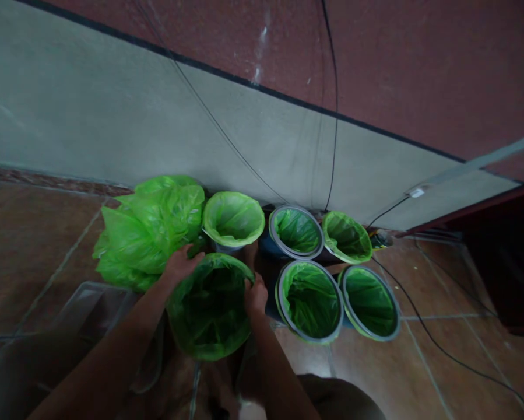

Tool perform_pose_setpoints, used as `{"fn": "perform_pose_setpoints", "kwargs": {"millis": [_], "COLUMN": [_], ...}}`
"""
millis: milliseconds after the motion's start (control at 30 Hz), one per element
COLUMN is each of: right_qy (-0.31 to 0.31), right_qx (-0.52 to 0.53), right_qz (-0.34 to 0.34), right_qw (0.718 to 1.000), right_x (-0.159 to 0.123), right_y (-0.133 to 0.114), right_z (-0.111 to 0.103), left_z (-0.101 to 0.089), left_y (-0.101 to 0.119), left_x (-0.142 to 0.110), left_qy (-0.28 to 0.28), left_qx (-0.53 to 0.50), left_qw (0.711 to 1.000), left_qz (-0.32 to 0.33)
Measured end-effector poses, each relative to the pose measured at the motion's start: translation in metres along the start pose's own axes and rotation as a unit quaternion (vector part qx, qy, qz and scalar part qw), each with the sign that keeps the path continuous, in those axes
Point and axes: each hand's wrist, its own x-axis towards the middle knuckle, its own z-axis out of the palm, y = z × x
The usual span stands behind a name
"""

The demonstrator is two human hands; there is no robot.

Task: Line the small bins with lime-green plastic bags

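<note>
A trash bin lined with a green trash bag (211, 309) stands right in front of me, the bag folded over its rim. My left hand (183, 265) is closed on the bag at the rim's upper left, its fingertips partly hidden in the dim light. On the right side of the same rim, my right hand (256, 294) grips the bag's edge, fingers wrapped over it. Just behind is a pale lined bin (234, 219). A loose heap of green plastic bags (152, 227) lies beside my left hand.
To the right stand several more lined bins, among them a grey-rimmed bin (309, 300) near my right hand. A clear plastic container (96, 306) sits at lower left. Black cable (436, 338) crosses the tiled floor (445, 373). A wall (113, 111) runs behind everything.
</note>
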Motion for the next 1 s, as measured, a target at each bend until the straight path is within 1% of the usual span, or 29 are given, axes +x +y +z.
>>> {"fn": "perform_pose_setpoints", "kwargs": {"millis": [67,100,167,200,267,333,400,467,500,633,733,867,933,1000], "right_qy": [0.056,0.079,0.097,0.087,0.044,-0.018,-0.086,-0.136,-0.149,-0.156,-0.156,-0.154,-0.151,-0.134], "right_qx": [0.01,0.014,0.022,0.029,0.032,0.009,-0.027,-0.056,-0.062,-0.052,-0.064,-0.107,-0.124,-0.127], "right_qz": [-0.001,-0.011,-0.049,-0.078,-0.139,-0.196,-0.232,-0.248,-0.254,-0.289,-0.29,-0.264,-0.236,-0.191], "right_qw": [0.998,0.997,0.994,0.993,0.989,0.98,0.968,0.957,0.954,0.943,0.942,0.946,0.952,0.964], "right_x": [-0.009,-0.009,0.002,0.011,0.033,0.053,0.065,0.069,0.069,0.066,0.065,0.066,0.064,0.058], "right_y": [0.0,-0.003,-0.015,-0.022,-0.039,-0.053,-0.06,-0.06,-0.058,-0.042,-0.037,-0.04,-0.042,-0.039], "right_z": [-0.004,-0.007,-0.014,-0.017,-0.019,-0.016,-0.01,-0.004,-0.002,0.005,0.008,0.007,0.004,0.002], "left_z": [0.0,0.001,0.005,0.008,0.016,0.024,0.031,0.036,0.037,0.038,0.037,0.034,0.031,0.027], "left_y": [0.002,0.005,0.012,0.017,0.024,0.029,0.029,0.025,0.021,0.006,0.0,0.005,0.008,0.01], "left_x": [0.003,0.004,0.005,0.005,0.003,0.0,-0.004,-0.006,-0.007,-0.009,-0.01,-0.011,-0.012,-0.012], "left_qy": [-0.002,-0.004,-0.01,-0.012,-0.012,-0.007,-0.009,-0.019,-0.027,-0.043,-0.053,-0.074,-0.07,-0.05], "left_qx": [0.003,0.015,0.038,0.046,0.049,0.057,0.07,0.08,0.077,0.07,0.097,0.115,0.117,0.104], "left_qw": [1.0,1.0,0.999,0.999,0.998,0.995,0.99,0.985,0.983,0.977,0.976,0.977,0.979,0.982], "left_qz": [-0.009,-0.004,0.015,0.026,0.047,0.083,0.122,0.152,0.162,0.198,0.189,0.161,0.151,0.148]}}
